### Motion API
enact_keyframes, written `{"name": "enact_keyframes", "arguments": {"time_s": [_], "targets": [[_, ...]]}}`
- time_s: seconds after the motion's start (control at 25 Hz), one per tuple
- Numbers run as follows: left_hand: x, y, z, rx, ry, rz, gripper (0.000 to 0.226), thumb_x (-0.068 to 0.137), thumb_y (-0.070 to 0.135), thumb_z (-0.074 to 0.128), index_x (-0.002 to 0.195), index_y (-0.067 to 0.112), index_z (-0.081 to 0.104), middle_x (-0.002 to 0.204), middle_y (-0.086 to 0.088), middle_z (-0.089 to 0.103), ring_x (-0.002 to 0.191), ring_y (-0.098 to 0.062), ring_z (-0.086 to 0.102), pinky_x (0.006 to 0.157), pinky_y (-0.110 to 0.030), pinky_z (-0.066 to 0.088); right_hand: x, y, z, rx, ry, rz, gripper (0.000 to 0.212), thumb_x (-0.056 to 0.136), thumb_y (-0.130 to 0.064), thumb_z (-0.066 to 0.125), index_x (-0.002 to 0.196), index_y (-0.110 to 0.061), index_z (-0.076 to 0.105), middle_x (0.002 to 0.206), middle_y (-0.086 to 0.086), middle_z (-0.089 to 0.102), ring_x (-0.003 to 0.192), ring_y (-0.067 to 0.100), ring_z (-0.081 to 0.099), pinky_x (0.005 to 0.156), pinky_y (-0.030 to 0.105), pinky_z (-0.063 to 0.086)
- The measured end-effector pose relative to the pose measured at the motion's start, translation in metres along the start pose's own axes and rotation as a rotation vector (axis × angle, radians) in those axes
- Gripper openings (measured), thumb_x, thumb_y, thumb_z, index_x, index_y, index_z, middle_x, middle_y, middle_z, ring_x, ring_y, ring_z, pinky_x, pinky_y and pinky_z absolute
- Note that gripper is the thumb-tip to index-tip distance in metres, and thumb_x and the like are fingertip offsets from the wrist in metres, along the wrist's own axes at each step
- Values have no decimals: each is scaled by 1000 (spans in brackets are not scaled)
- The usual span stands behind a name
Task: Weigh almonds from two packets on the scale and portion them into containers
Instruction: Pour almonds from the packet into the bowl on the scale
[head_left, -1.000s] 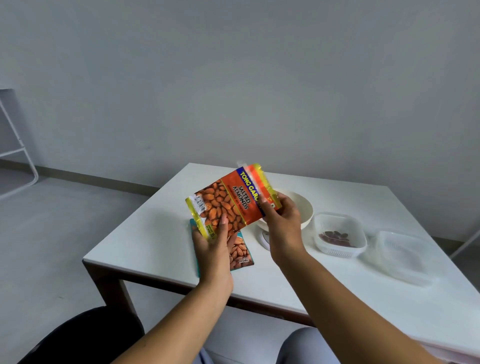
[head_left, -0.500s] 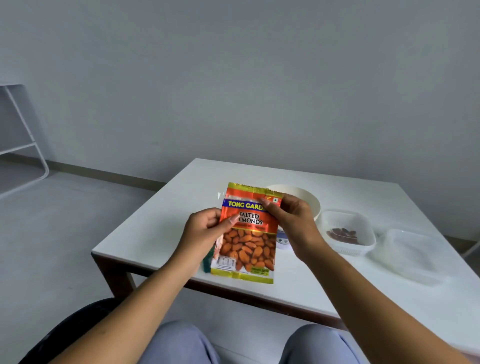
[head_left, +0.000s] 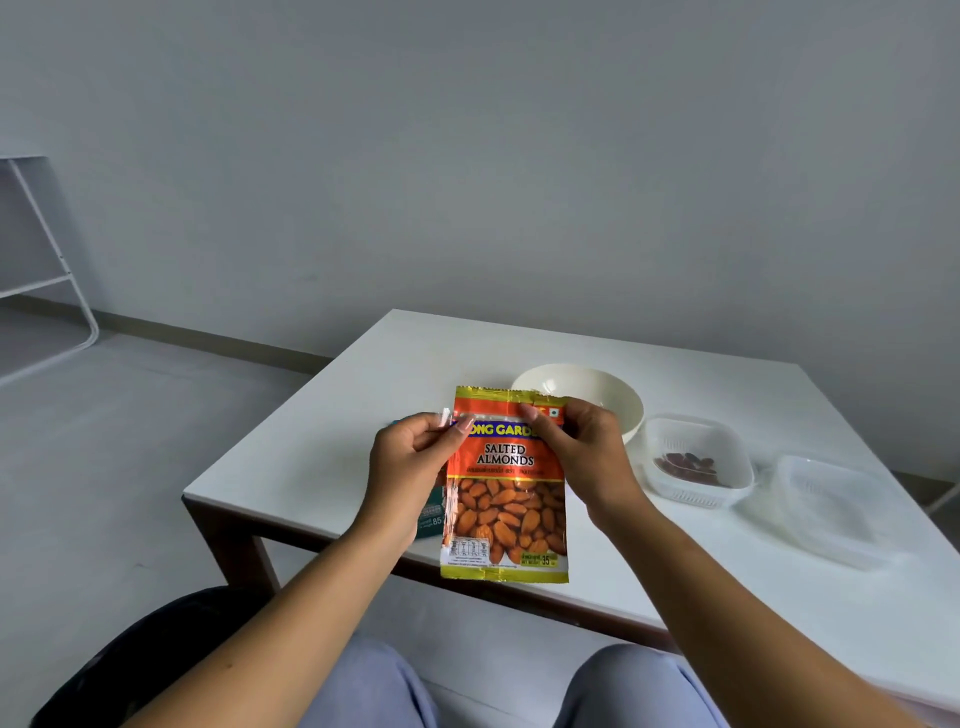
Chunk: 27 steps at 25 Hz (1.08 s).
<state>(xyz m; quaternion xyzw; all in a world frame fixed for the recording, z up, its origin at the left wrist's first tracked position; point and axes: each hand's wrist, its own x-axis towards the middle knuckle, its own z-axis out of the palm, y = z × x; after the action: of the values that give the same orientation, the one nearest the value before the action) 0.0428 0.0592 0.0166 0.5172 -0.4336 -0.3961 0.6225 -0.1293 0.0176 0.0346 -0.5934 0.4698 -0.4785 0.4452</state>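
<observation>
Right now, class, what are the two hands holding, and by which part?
Both the left hand and right hand pinch the almond packet near its top edge.

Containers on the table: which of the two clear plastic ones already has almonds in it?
The clear container beside the white bowl, the nearer container: dark almonds lie on its bottom. The far-right container looks empty.

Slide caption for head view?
Both hands, left and right, pinch the salted almonds packet top above the table.
</observation>
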Motion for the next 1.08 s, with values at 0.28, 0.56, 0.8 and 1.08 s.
{"name": "enact_keyframes", "arguments": {"time_s": [0.28, 0.56, 0.8, 1.08], "targets": [[0, -4, 0, 79, 113, 89, 23, 80, 24, 73, 96, 10, 63, 83, -7, 76, 77, -22, 75, 73, -42, 60, 1, 5, 4, -42, 17, -25, 22, 86, -28, 65, 97, -9, 68, 94, 9, 74, 84, 22, 72, 74, 37, 61], [3, -7, -2, 32, 85, 45, 21, 82, 26, 72, 95, 11, 66, 87, -8, 76, 82, -26, 74, 73, -40, 58, -2, 6, 2, 100, -55, 26, 14, 86, -29, 64, 93, -17, 68, 92, 2, 75, 80, 16, 73, 64, 23, 59], [1, -7, 0, 4, 65, 41, 12, 84, 25, 69, 84, 13, 68, 84, -9, 76, 78, -24, 74, 69, -35, 58, -4, 8, 2, 158, -84, 64, 21, 83, -31, 68, 97, -15, 71, 94, 5, 76, 85, 21, 74, 77, 36, 59], [-6, -14, -2, -29, 26, -15, 20, 88, 28, 64, 95, 10, 71, 90, -11, 76, 85, -26, 74, 81, -48, 58, -7, 9, 6, 109, -68, 61, 9, 80, -26, 72, 87, -23, 67, 93, 3, 75, 80, 18, 74, 74, 34, 61]]}}
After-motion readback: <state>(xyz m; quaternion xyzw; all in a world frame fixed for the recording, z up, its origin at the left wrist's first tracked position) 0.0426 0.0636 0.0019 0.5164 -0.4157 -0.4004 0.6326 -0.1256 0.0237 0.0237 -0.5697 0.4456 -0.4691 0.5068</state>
